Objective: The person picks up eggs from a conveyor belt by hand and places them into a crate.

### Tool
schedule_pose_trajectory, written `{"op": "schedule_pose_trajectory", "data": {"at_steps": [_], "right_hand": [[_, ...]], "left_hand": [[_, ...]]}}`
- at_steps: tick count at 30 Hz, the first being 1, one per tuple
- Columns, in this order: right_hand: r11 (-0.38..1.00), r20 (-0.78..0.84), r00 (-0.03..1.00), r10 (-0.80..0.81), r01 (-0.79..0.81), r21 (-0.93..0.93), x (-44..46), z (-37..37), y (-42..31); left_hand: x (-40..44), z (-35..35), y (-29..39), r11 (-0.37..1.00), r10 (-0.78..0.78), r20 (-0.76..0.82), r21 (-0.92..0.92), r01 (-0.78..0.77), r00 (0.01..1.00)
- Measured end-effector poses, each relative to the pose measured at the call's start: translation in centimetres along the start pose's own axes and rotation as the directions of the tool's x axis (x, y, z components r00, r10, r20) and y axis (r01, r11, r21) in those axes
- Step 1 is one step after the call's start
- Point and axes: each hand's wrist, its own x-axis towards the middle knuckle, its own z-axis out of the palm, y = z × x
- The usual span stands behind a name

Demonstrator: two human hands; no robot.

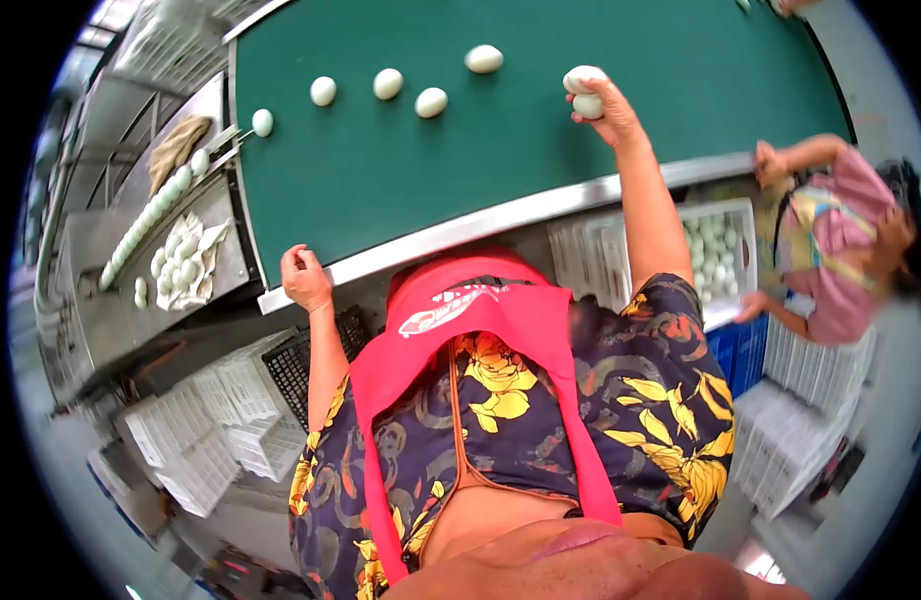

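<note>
My right hand (pixel 608 112) is raised over the green belt (pixel 380 180), its fingers wrapped round pale eggs (pixel 587 105), at least two of them. My left hand (pixel 305 278) rests at the belt's near left corner by the metal edge, fingers curled; whatever they may hold is hidden. Several loose eggs lie on the belt between the hands, among them one egg (pixel 483 59) nearest my right hand. Another egg (pixel 262 122) sits at the belt's left end, by the thin metal prongs.
A row of eggs (pixel 145 225) runs along the metal table (pixel 110 325) at left, beside eggs on a cloth (pixel 202 280) and a brown cloth (pixel 177 148). White crates (pixel 180 440) stand below. At right a co-worker (pixel 830 240) is beside an egg crate (pixel 748 250).
</note>
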Motion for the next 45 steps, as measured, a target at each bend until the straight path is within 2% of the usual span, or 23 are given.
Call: {"op": "schedule_pose_trajectory", "data": {"at_steps": [3,6,7,9,11,12,13,15,16,17,18,21,22,25,27,29,30,32,33,35,39,43,45], "right_hand": [[0.989,-0.035,0.997,-0.067,0.071,0.131,-8.4,-5.0,-1.3],[0.975,-0.238,0.963,-0.128,0.165,0.146,-16.1,-11.5,-0.5],[0.984,-0.33,0.936,-0.126,0.161,0.081,-18.7,-13.5,0.0],[0.995,-0.553,0.828,-0.09,0.1,-0.012,-22.8,-19.0,3.7],[0.989,-0.74,0.672,-0.021,-0.095,-0.115,-26.2,-21.6,8.0],[0.969,-0.773,0.634,0.014,-0.199,-0.146,-27.3,-22.7,11.0],[0.927,-0.842,0.54,0.004,-0.318,-0.2,-28.0,-22.7,13.7],[0.866,-0.913,0.402,-0.065,-0.432,-0.252,-28.4,-21.7,18.6],[0.69,-0.886,0.384,-0.261,-0.567,-0.449,-28.8,-22.4,21.0],[0.447,-0.805,0.399,-0.438,-0.681,-0.58,-28.9,-22.8,22.8],[0.577,-0.899,0.293,-0.326,-0.691,-0.435,-28.9,-19.9,21.1],[0.561,-0.875,0.229,-0.427,-0.691,-0.455,-29.1,-21.4,22.6],[0.504,-0.822,0.271,-0.501,-0.681,-0.531,-29.3,-21.8,23.1],[0.512,-0.814,0.277,-0.511,-0.662,-0.547,-28.7,-22.0,23.0],[0.47,-0.83,0.268,-0.489,-0.721,-0.509,-28.1,-20.7,22.0],[0.281,-0.865,0.306,-0.397,-0.857,-0.432,-27.0,-18.2,20.3],[0.281,-0.865,0.311,-0.394,-0.855,-0.435,-26.3,-17.6,20.7],[0.076,-0.765,0.57,-0.298,-0.785,-0.615,-25.1,-16.6,21.7],[0.072,-0.764,0.572,-0.298,-0.784,-0.616,-24.4,-15.4,22.2],[0.336,-0.759,0.579,-0.299,-0.68,-0.651,-22.8,-13.7,22.5],[0.342,-0.741,0.607,-0.286,-0.658,-0.671,-22.2,-13.6,22.4],[0.302,-0.712,0.547,-0.44,-0.656,-0.692,-23.2,-17.0,25.8],[0.381,-0.823,0.516,-0.238,-0.73,-0.568,-23.9,-17.2,23.9]], "left_hand": [[0.5,0.3,-1.6,0.997,0.067,-0.033,0.044,-0.065,0.997],[1.4,0.3,-3.3,0.998,-0.013,-0.003,0.056,0.013,1.0],[1.8,0.3,-3.9,0.996,-0.015,-0.004,0.093,0.015,1.0],[2.5,0.5,-5.3,0.99,0.002,-0.01,0.144,-0.001,1.0],[3.4,0.8,-7.0,0.982,-0.007,-0.007,0.191,0.008,1.0],[3.9,1.0,-8.3,0.98,-0.017,-0.002,0.196,0.017,1.0],[4.4,1.1,-9.1,0.978,-0.025,0.001,0.205,0.024,1.0],[5.1,1.0,-10.0,0.972,-0.04,0.026,0.231,0.033,0.999],[5.3,0.9,-10.0,0.967,-0.049,0.033,0.253,0.039,0.998],[5.6,0.9,-10.4,0.96,-0.06,0.039,0.277,0.047,0.997],[5.9,0.9,-10.7,0.956,-0.067,0.052,0.29,0.049,0.996],[6.5,0.9,-11.3,0.946,-0.073,0.054,0.321,0.052,0.996],[6.8,1.2,-11.7,0.944,-0.072,0.044,0.326,0.054,0.996],[7.3,1.1,-12.2,0.931,-0.092,0.056,0.359,0.065,0.994],[7.3,1.1,-12.7,0.936,-0.091,0.054,0.345,0.067,0.994],[7.5,1.0,-13.1,0.939,-0.093,0.049,0.337,0.072,0.994],[7.5,1.1,-13.4,0.939,-0.087,0.039,0.337,0.069,0.996],[7.1,1.0,-12.5,0.937,-0.099,0.038,0.341,0.08,0.994],[7.0,0.7,-12.7,0.936,-0.102,0.038,0.343,0.083,0.994],[6.8,0.6,-12.2,0.936,-0.11,0.046,0.342,0.088,0.993],[6.0,0.4,-11.0,0.944,-0.102,0.038,0.318,0.084,0.994],[4.9,0.0,-9.1,0.958,-0.099,0.067,0.275,0.077,0.993],[4.7,0.2,-9.7,0.968,-0.12,0.076,0.229,0.1,0.99]]}}
